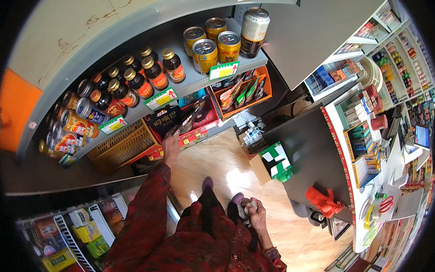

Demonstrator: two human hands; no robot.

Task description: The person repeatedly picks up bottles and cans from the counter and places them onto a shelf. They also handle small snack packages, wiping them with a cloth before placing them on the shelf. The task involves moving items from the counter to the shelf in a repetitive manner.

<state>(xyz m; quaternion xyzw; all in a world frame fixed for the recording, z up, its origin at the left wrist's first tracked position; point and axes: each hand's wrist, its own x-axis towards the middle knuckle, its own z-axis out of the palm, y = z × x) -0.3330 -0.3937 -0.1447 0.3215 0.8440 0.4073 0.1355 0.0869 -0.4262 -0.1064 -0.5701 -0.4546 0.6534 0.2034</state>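
My left hand (171, 144) reaches into the lower shelf at the front of a red carton (196, 133). Its fingertips are beside a black snack bag (163, 119) and a dark brown packet (189, 122); whether they grip either is hidden. Low by my right side, my right hand (258, 213) is closed around a crumpled greyish cloth (244, 211). Left of the carton lies a yellow plastic basket (124, 141). To its right stands an orange box (242, 95) of upright snack packets.
Above are small brown bottles (155, 74), yellow cans (204, 56) and a taller can (255, 33) on a grey shelf (190, 79). A green carton (274, 161) stands on the floor by the counter, where a red bag (323, 201) hangs. Packaged goods (88, 232) lie at lower left.
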